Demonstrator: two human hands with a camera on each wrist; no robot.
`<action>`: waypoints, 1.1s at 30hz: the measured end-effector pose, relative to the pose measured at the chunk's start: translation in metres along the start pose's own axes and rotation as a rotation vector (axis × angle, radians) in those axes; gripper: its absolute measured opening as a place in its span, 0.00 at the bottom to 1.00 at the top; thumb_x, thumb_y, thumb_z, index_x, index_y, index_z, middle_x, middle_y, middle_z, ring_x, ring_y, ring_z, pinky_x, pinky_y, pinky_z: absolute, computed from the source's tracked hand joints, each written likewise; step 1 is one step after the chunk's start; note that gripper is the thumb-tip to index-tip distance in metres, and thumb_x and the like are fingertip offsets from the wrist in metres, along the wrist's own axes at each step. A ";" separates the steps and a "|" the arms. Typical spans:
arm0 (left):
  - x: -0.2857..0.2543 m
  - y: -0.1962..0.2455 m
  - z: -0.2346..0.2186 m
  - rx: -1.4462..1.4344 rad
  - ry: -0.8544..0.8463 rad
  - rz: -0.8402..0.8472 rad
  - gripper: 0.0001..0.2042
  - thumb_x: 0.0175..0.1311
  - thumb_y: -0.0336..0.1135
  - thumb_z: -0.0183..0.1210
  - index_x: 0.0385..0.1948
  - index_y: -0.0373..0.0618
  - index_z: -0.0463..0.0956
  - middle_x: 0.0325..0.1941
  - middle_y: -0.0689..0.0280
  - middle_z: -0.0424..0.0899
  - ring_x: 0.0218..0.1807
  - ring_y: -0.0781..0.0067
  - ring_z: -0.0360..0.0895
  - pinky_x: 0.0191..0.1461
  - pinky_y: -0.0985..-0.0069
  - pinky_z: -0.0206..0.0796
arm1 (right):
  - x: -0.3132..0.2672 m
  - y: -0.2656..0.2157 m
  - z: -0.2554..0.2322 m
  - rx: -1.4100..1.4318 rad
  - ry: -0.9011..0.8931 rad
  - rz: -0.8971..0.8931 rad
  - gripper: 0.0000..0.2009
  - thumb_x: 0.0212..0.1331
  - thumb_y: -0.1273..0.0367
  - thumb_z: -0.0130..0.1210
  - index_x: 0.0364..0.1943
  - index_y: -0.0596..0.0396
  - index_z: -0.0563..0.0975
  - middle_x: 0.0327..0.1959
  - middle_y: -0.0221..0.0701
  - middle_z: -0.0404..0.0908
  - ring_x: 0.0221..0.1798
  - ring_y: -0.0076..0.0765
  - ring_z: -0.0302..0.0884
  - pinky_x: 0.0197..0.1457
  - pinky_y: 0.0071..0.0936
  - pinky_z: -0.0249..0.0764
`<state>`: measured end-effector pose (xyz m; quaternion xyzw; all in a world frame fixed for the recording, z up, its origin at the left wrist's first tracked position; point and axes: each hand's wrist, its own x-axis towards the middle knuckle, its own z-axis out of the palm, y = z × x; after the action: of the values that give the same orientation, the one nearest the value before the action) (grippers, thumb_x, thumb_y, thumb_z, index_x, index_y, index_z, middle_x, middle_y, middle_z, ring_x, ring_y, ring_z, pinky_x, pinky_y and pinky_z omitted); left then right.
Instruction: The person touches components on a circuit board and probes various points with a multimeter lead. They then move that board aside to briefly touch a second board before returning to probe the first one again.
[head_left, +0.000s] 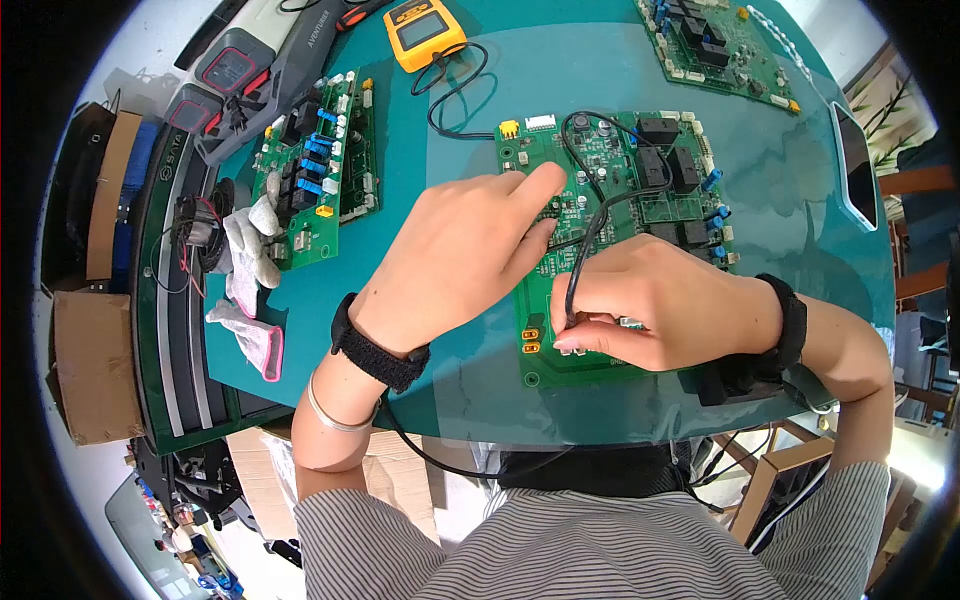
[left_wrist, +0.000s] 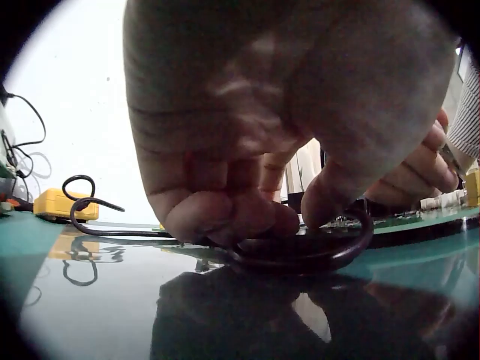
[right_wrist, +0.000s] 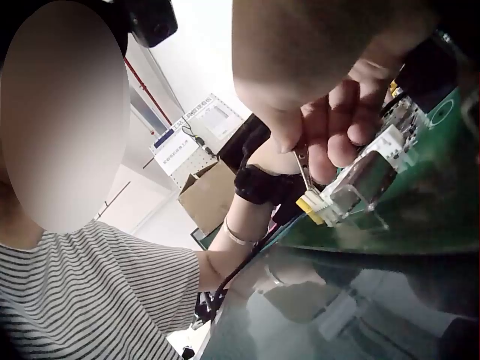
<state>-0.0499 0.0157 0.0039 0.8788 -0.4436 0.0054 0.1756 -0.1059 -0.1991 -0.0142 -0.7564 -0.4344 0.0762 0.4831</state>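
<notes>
A green circuit board (head_left: 640,375) lies under both hands, with a black cable (head_left: 600,215) looped over it. My left hand (head_left: 460,240) is over the board's left part, fingers curled at a stretch of cable; its fingertips are partly hidden. In the left wrist view, cable (left_wrist: 300,262) curves below the left hand (left_wrist: 277,97). Near the board's front edge, my right hand (head_left: 665,305) pinches the cable's end between thumb and fingers. The right wrist view shows the right hand (right_wrist: 322,82) holding a small metal clip (right_wrist: 304,166) at a white connector (right_wrist: 322,206).
A yellow meter (head_left: 425,35) stands at the back, its cable running toward the board. More circuit boards lie at left (head_left: 325,235) and back right (head_left: 710,60). Gloves (head_left: 245,260) and a grey tool (head_left: 270,70) are at left, a phone (head_left: 853,165) at right.
</notes>
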 end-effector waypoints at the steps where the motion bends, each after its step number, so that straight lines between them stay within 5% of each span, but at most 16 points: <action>1: 0.000 0.000 0.000 0.005 -0.011 -0.007 0.15 0.68 0.31 0.61 0.53 0.46 0.70 0.40 0.51 0.84 0.41 0.39 0.79 0.39 0.53 0.70 | 0.000 -0.001 -0.001 0.027 -0.022 0.047 0.07 0.63 0.70 0.65 0.33 0.56 0.78 0.22 0.32 0.76 0.24 0.42 0.76 0.29 0.38 0.69; 3: 0.000 0.000 0.001 0.009 -0.004 0.000 0.15 0.68 0.31 0.62 0.53 0.46 0.70 0.40 0.51 0.84 0.40 0.39 0.79 0.39 0.52 0.70 | 0.001 -0.003 -0.003 0.054 -0.042 0.095 0.07 0.63 0.70 0.65 0.33 0.56 0.78 0.22 0.33 0.76 0.25 0.43 0.76 0.30 0.38 0.69; 5: 0.000 -0.001 0.001 0.014 0.005 0.010 0.15 0.68 0.31 0.62 0.53 0.46 0.70 0.40 0.51 0.84 0.40 0.39 0.79 0.39 0.52 0.70 | 0.001 -0.003 -0.005 0.031 -0.091 0.050 0.11 0.68 0.68 0.61 0.35 0.59 0.73 0.26 0.41 0.80 0.30 0.55 0.79 0.32 0.45 0.71; 17: 0.000 -0.001 0.002 0.013 0.012 0.003 0.15 0.68 0.31 0.61 0.53 0.46 0.70 0.41 0.52 0.84 0.40 0.39 0.79 0.38 0.52 0.70 | 0.001 -0.006 -0.007 -0.045 -0.094 0.032 0.10 0.68 0.68 0.61 0.36 0.59 0.72 0.25 0.40 0.80 0.29 0.55 0.79 0.32 0.46 0.71; 20: 0.000 0.000 0.002 0.002 -0.006 -0.013 0.15 0.67 0.29 0.61 0.53 0.46 0.70 0.41 0.52 0.84 0.39 0.39 0.79 0.38 0.53 0.70 | 0.000 -0.002 -0.001 0.079 -0.012 0.077 0.07 0.63 0.72 0.65 0.34 0.57 0.76 0.23 0.33 0.75 0.23 0.41 0.74 0.28 0.37 0.68; 27: 0.000 0.000 0.001 -0.001 -0.010 -0.016 0.15 0.67 0.29 0.61 0.52 0.46 0.70 0.38 0.52 0.82 0.38 0.39 0.78 0.37 0.53 0.68 | 0.000 0.001 0.000 0.041 -0.029 0.009 0.08 0.64 0.71 0.64 0.34 0.57 0.75 0.22 0.34 0.74 0.24 0.43 0.74 0.29 0.37 0.68; 29: 0.000 0.000 0.001 -0.001 -0.008 -0.014 0.14 0.67 0.29 0.61 0.52 0.46 0.70 0.37 0.52 0.82 0.38 0.39 0.78 0.37 0.53 0.68 | 0.001 -0.001 -0.002 0.032 -0.063 0.018 0.12 0.68 0.67 0.61 0.37 0.61 0.71 0.24 0.44 0.77 0.29 0.59 0.77 0.32 0.48 0.69; 33: 0.000 0.000 0.001 -0.012 0.001 -0.012 0.14 0.67 0.29 0.61 0.51 0.46 0.70 0.37 0.52 0.82 0.38 0.39 0.78 0.37 0.53 0.68 | 0.000 -0.001 0.000 0.066 -0.023 0.090 0.08 0.64 0.71 0.65 0.33 0.57 0.75 0.22 0.33 0.74 0.24 0.43 0.73 0.29 0.37 0.68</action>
<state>-0.0501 0.0151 0.0031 0.8805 -0.4382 0.0021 0.1809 -0.1066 -0.1990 -0.0134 -0.7579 -0.4028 0.1210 0.4988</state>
